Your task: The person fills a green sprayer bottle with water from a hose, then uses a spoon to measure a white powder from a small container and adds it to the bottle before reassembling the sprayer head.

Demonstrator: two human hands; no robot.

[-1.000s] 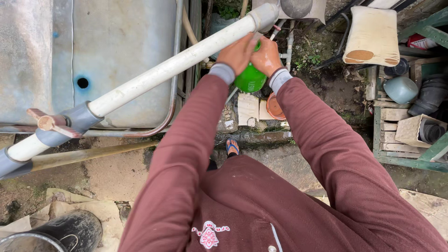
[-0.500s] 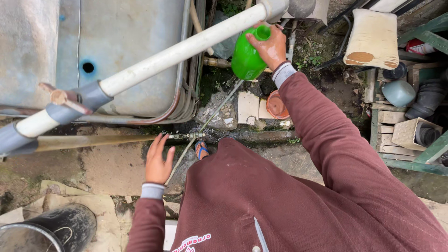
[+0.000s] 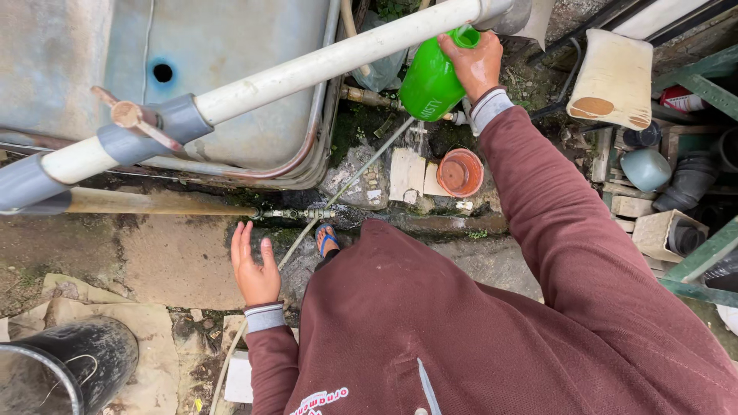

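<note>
— What is held in the right hand?

— A green plastic bottle is gripped near its open neck. The fingers are wrapped around the top of it, pressed together on the far side, with the thumb on the near side. The bottle is tilted, its base pointing down and away from the fingers, just under the long white pipe that runs across the view.

— And what lies below those fingers?

— A terracotta pot is seen below the fingers, on the wet stones, well apart from the bottle. Beside the bottle's base a brass-coloured tap fitting is seen; whether the two touch cannot be told.

— How is the left hand kept?

— It is held open and empty, palm down, over the damp concrete floor. Its fingers are straight and only slightly spread; nothing is pinched. Whether the floor is touched cannot be told.

— What is found around those fingers?

— Beyond the fingertips a rusty horizontal pipe is laid, ending at a small metal coupling. Further beyond, a large grey tank is seen. To the thumb side a thin hose runs diagonally, and a foot in a blue sandal is seen just past it. Behind the wrist, towards the person, a black bucket is standing.
</note>
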